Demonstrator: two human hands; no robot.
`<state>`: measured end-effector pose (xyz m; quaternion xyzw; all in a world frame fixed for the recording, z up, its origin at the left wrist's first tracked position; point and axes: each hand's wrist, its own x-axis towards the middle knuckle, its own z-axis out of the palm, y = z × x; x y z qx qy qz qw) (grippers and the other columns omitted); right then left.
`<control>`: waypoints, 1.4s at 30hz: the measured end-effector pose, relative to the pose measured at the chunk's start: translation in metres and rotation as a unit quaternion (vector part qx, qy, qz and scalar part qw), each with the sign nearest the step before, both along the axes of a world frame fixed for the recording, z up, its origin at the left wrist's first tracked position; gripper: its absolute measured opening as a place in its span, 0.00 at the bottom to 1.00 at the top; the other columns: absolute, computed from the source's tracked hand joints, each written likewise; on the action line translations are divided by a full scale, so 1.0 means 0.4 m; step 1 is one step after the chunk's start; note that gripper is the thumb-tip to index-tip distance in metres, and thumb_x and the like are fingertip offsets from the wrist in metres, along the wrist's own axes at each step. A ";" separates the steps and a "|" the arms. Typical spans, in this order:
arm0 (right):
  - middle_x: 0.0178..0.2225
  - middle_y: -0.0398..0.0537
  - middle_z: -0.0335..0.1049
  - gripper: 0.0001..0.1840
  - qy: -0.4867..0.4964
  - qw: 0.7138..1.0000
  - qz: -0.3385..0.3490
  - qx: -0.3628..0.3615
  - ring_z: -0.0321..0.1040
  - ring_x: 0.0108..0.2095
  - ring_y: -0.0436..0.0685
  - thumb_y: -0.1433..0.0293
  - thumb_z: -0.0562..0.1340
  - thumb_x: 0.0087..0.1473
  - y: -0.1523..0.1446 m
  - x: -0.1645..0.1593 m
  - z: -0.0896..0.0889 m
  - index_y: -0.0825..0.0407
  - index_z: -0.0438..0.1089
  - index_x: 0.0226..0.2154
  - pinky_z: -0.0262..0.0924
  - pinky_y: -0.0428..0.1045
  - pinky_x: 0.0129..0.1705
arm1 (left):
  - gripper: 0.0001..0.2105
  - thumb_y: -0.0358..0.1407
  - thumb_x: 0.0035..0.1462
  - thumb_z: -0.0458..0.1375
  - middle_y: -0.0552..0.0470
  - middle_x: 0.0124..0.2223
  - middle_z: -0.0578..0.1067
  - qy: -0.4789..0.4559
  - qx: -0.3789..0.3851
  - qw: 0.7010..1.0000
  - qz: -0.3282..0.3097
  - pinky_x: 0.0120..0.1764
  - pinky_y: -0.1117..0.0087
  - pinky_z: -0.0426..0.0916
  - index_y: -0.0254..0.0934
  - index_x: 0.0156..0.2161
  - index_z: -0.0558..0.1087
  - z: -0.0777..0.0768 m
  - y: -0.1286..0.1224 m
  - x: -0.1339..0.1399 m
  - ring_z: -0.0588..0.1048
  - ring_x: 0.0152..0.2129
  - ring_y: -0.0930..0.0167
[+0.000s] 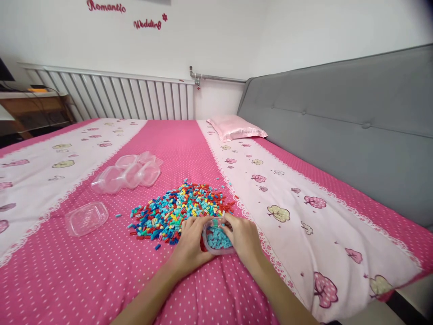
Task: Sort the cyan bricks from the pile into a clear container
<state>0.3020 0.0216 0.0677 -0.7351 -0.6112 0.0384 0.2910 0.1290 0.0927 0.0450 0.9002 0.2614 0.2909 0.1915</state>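
A small clear plastic container (pixel 219 252) holds many light-blue toy building bricks (pixel 219 238). It stands tilted slightly toward me at the near edge of a mixed brick pile (pixel 182 207) in blue, red, yellow and teal. My left hand (pixel 193 240) wraps around the container's left side, fingers over the far rim and thumb low in front. On the right side, my right hand (pixel 244 235) is bent over the rim with thumb and forefinger pinched together. What sits between those fingertips is too small and too covered to make out.
Several clear containers (pixel 126 174) lie clustered beyond the pile to the left. Nearer is a clear lid (pixel 87 218). A pink pillow (pixel 235 127) lies at the back by the grey headboard (pixel 338 104). A white radiator (pixel 115 95) lines the wall behind the pink bedspread (pixel 172 140).
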 end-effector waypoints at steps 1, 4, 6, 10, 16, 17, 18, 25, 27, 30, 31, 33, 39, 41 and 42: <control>0.32 0.43 0.80 0.07 0.017 1.000 0.012 0.003 0.76 0.31 0.58 0.75 0.64 0.55 0.002 -0.003 0.000 0.45 0.73 0.33 0.59 0.47 0.32 | 0.31 0.45 0.50 0.69 0.46 0.52 0.74 0.001 0.000 1.000 0.000 0.50 0.57 0.63 0.43 0.58 0.65 0.001 0.000 0.000 0.69 0.47 0.57; 0.33 0.42 0.80 0.11 0.063 0.996 0.061 0.015 0.76 0.34 0.57 0.79 0.65 0.52 0.010 -0.021 -0.001 0.46 0.74 0.32 0.62 0.47 0.37 | 0.31 0.46 0.50 0.70 0.46 0.51 0.74 0.001 0.001 1.000 -0.001 0.49 0.58 0.63 0.43 0.57 0.65 0.001 0.000 0.001 0.69 0.47 0.57; 0.32 0.42 0.79 0.11 0.057 0.996 0.072 0.013 0.76 0.35 0.57 0.79 0.66 0.52 0.015 -0.034 -0.001 0.45 0.74 0.32 0.62 0.48 0.39 | 0.31 0.47 0.50 0.70 0.46 0.50 0.74 0.001 -0.003 1.000 -0.005 0.48 0.59 0.63 0.43 0.56 0.65 0.001 -0.001 0.001 0.69 0.46 0.57; 0.34 0.45 0.81 0.10 -0.009 0.999 0.052 -0.016 0.76 0.36 0.60 0.77 0.66 0.53 0.020 -0.048 0.008 0.45 0.75 0.34 0.61 0.49 0.39 | 0.32 0.46 0.49 0.71 0.47 0.49 0.74 0.001 -0.009 1.000 -0.006 0.47 0.59 0.63 0.43 0.56 0.64 0.001 -0.004 0.002 0.69 0.45 0.58; 0.34 0.46 0.80 0.09 -0.047 0.997 0.046 -0.033 0.76 0.36 0.60 0.76 0.66 0.54 0.016 -0.053 0.026 0.45 0.76 0.34 0.61 0.49 0.38 | 0.31 0.46 0.49 0.71 0.47 0.49 0.73 -0.001 -0.019 1.000 0.000 0.47 0.59 0.62 0.43 0.56 0.65 0.002 -0.005 0.004 0.69 0.45 0.58; 0.34 0.45 0.80 0.09 -0.040 0.998 0.047 -0.030 0.76 0.36 0.60 0.77 0.66 0.54 0.013 -0.052 0.029 0.45 0.76 0.34 0.61 0.49 0.38 | 0.31 0.45 0.49 0.71 0.47 0.49 0.73 -0.003 -0.020 1.000 0.000 0.47 0.59 0.63 0.43 0.55 0.65 0.002 -0.005 0.003 0.69 0.45 0.58; 0.34 0.45 0.80 0.09 -0.028 0.998 0.047 -0.025 0.76 0.36 0.60 0.77 0.66 0.53 0.010 -0.050 0.031 0.45 0.76 0.33 0.61 0.49 0.37 | 0.31 0.45 0.50 0.70 0.47 0.49 0.73 -0.004 -0.019 1.000 0.000 0.48 0.59 0.63 0.43 0.56 0.65 0.002 -0.004 0.002 0.69 0.46 0.58; 0.34 0.45 0.79 0.04 0.126 0.989 0.029 0.069 0.75 0.32 0.57 0.70 0.64 0.57 -0.025 0.025 0.048 0.47 0.76 0.35 0.64 0.50 0.37 | 0.33 0.45 0.49 0.70 0.47 0.51 0.73 -0.009 -0.010 1.000 0.002 0.48 0.59 0.63 0.43 0.58 0.63 -0.005 0.002 -0.003 0.69 0.46 0.57; 0.35 0.48 0.79 0.08 0.143 0.983 0.018 0.116 0.74 0.33 0.57 0.68 0.61 0.59 -0.031 0.053 0.051 0.48 0.77 0.37 0.65 0.50 0.38 | 0.32 0.45 0.50 0.70 0.47 0.52 0.73 -0.010 -0.012 1.000 -0.004 0.48 0.58 0.62 0.43 0.57 0.63 -0.005 0.003 -0.003 0.69 0.46 0.57; 0.39 0.50 0.78 0.13 0.150 0.979 0.016 0.138 0.74 0.37 0.58 0.70 0.58 0.59 -0.029 0.077 0.046 0.49 0.77 0.42 0.66 0.51 0.41 | 0.32 0.44 0.51 0.69 0.47 0.53 0.73 -0.014 -0.015 1.000 -0.013 0.49 0.57 0.62 0.44 0.57 0.62 -0.005 0.006 -0.002 0.69 0.47 0.56; 0.40 0.50 0.78 0.14 0.150 0.979 0.017 0.134 0.74 0.38 0.58 0.71 0.58 0.59 -0.027 0.079 0.041 0.49 0.77 0.43 0.66 0.52 0.42 | 0.32 0.44 0.51 0.70 0.47 0.53 0.73 -0.015 -0.015 1.000 -0.014 0.49 0.57 0.61 0.44 0.58 0.62 -0.006 0.007 -0.002 0.69 0.47 0.56; 0.40 0.49 0.78 0.14 0.151 0.982 0.017 0.116 0.74 0.39 0.58 0.73 0.59 0.57 -0.021 0.073 0.031 0.49 0.76 0.44 0.66 0.52 0.45 | 0.33 0.43 0.50 0.70 0.48 0.53 0.73 -0.017 -0.015 1.000 -0.014 0.49 0.57 0.61 0.45 0.58 0.61 -0.007 0.009 -0.003 0.69 0.47 0.56; 0.37 0.46 0.76 0.12 0.073 0.995 0.049 0.041 0.72 0.39 0.58 0.78 0.65 0.52 -0.011 0.021 0.014 0.47 0.75 0.38 0.63 0.53 0.45 | 0.32 0.44 0.50 0.70 0.47 0.53 0.73 -0.023 -0.012 0.999 -0.021 0.49 0.57 0.61 0.45 0.57 0.61 -0.016 0.012 -0.004 0.69 0.47 0.56; 0.36 0.46 0.76 0.11 0.026 0.998 0.060 0.021 0.70 0.40 0.60 0.78 0.67 0.51 -0.009 0.005 0.013 0.46 0.76 0.35 0.61 0.53 0.45 | 0.32 0.45 0.50 0.70 0.48 0.53 0.73 -0.027 -0.011 0.999 -0.024 0.49 0.57 0.61 0.45 0.57 0.62 -0.020 0.013 -0.003 0.69 0.47 0.56; 0.36 0.46 0.76 0.11 0.016 0.997 0.067 0.015 0.70 0.40 0.60 0.78 0.67 0.51 -0.008 -0.001 0.012 0.46 0.76 0.35 0.61 0.53 0.45 | 0.32 0.45 0.51 0.70 0.48 0.53 0.73 -0.028 -0.010 0.999 -0.025 0.49 0.57 0.61 0.45 0.57 0.62 -0.022 0.013 -0.003 0.69 0.47 0.57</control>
